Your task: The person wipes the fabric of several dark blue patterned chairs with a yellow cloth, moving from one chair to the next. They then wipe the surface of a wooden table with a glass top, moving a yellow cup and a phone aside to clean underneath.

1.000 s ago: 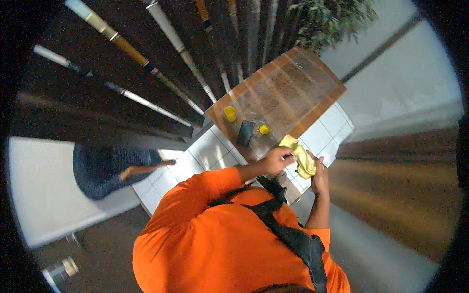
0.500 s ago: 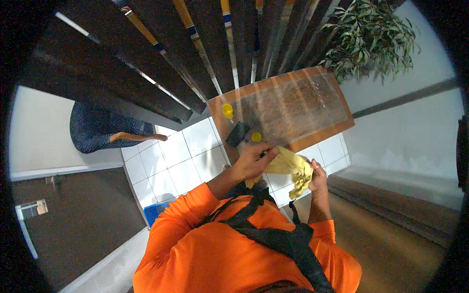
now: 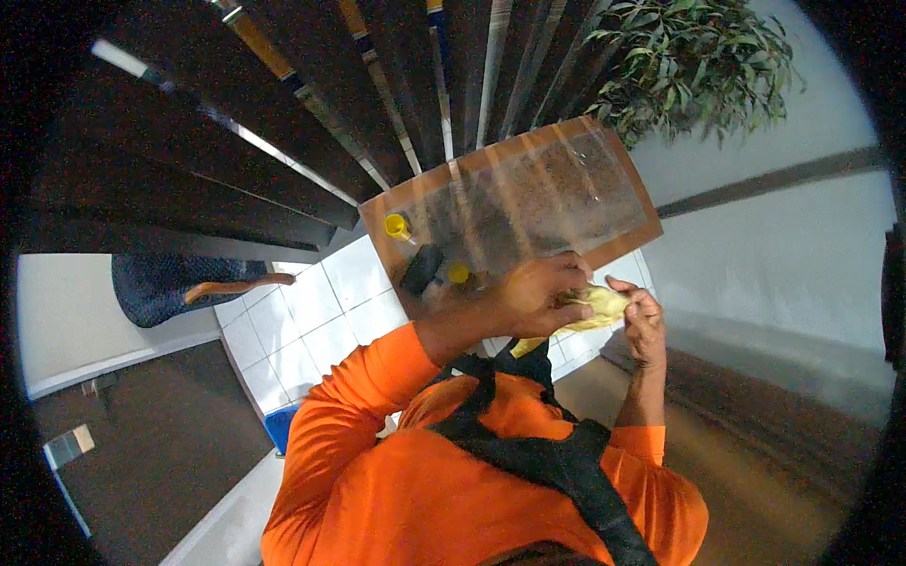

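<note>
A soft yellow cloth [image 3: 595,309] is bunched and stretched between my two hands, its lower end trailing toward my body. My left hand [image 3: 547,291] grips it from the left, fingers pinched on the fabric. On the right, my right hand [image 3: 645,325] pinches the other end. Both hands are off the table, over its near edge. Beyond my left forearm, a yellow cup [image 3: 396,226], a black oblong object [image 3: 422,269] and a small round yellow thing [image 3: 458,274] rest on the table.
The low table [image 3: 613,247] has a wooden rim and a glassy top. Dark vertical slats [image 3: 283,141] rise behind it. A leafy plant [image 3: 698,66] stands far right, a dark woven chair [image 3: 156,288] at left. A blue container [image 3: 280,429] sits on the tiled floor by my left elbow.
Both hands have moved to the right with the yellow cloth, and it is now more bunched together between them. The view has shifted, so the table appears farther left.
</note>
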A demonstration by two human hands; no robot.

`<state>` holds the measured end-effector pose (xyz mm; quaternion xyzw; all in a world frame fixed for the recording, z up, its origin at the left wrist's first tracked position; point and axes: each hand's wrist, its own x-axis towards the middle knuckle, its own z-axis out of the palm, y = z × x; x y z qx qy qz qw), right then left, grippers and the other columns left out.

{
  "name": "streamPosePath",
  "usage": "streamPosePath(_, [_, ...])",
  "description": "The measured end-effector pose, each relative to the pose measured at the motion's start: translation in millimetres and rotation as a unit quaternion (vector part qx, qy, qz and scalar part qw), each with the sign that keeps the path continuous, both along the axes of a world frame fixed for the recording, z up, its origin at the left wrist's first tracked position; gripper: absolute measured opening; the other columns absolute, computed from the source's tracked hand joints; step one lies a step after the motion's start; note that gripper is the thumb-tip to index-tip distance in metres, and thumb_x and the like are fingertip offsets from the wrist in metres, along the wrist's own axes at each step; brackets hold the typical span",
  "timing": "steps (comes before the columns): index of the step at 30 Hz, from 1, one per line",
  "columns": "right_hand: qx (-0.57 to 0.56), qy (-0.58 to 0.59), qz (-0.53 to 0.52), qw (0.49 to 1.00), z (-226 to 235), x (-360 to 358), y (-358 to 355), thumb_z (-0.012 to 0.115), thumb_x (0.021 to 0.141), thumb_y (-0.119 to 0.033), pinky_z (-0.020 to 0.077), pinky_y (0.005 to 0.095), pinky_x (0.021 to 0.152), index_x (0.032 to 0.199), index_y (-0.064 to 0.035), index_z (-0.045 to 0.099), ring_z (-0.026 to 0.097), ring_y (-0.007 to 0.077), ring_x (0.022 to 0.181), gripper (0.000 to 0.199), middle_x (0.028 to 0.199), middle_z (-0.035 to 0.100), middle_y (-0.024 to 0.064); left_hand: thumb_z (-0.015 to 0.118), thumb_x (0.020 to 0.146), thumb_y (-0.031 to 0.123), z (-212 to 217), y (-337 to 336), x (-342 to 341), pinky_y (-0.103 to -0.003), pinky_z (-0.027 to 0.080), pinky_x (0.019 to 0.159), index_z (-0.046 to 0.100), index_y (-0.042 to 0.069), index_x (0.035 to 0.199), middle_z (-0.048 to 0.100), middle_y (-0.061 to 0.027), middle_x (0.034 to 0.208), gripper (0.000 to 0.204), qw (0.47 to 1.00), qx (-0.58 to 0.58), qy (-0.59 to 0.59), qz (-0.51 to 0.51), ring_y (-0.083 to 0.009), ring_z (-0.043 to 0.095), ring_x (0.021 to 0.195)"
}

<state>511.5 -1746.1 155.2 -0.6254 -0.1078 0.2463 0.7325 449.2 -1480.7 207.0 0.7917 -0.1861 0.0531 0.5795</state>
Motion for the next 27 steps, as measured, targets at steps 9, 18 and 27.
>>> streamPosePath(9, [-0.269,-0.254,-0.038,0.928,-83,182,-47,0.058,0.092,-0.011,0.0486,0.0296,0.069,0.097,0.0009,0.056,0.059,0.0135,0.079,0.014,0.084,0.063,0.0072,0.062,0.089,0.028,-86,-60,137,-0.044,0.050,0.070,0.061,0.006,0.103,0.064,-0.0171,0.089,0.026,0.989,0.084,0.087,0.082,-0.0369,0.063,0.083])
streamPosePath(18, [-0.360,-0.268,-0.003,0.894,-215,371,-46,0.057,0.093,-0.019,0.0486,0.0373,0.086,0.104,-0.0030,0.061,0.063,0.0246,0.094,0.020,0.102,0.066,0.0121,0.056,0.092,0.026,-263,-78,292,-0.040,0.050,0.071,0.056,0.004,0.102,0.064,-0.0182,0.085,0.024,0.965,0.019,0.160,0.206,-0.0325,0.062,0.075])
streamPosePath(27, [-0.489,-0.492,-0.053,0.719,-454,404,77,0.063,0.084,-0.049,0.0342,0.0528,0.102,0.137,-0.0062,0.044,0.044,0.0412,0.124,0.071,0.138,0.044,0.0201,0.064,0.087,0.017,-474,-22,262,-0.038,0.049,0.083,0.055,-0.001,0.121,0.062,-0.0235,0.105,0.040,0.839,0.021,0.215,0.500,-0.0374,0.061,0.098])
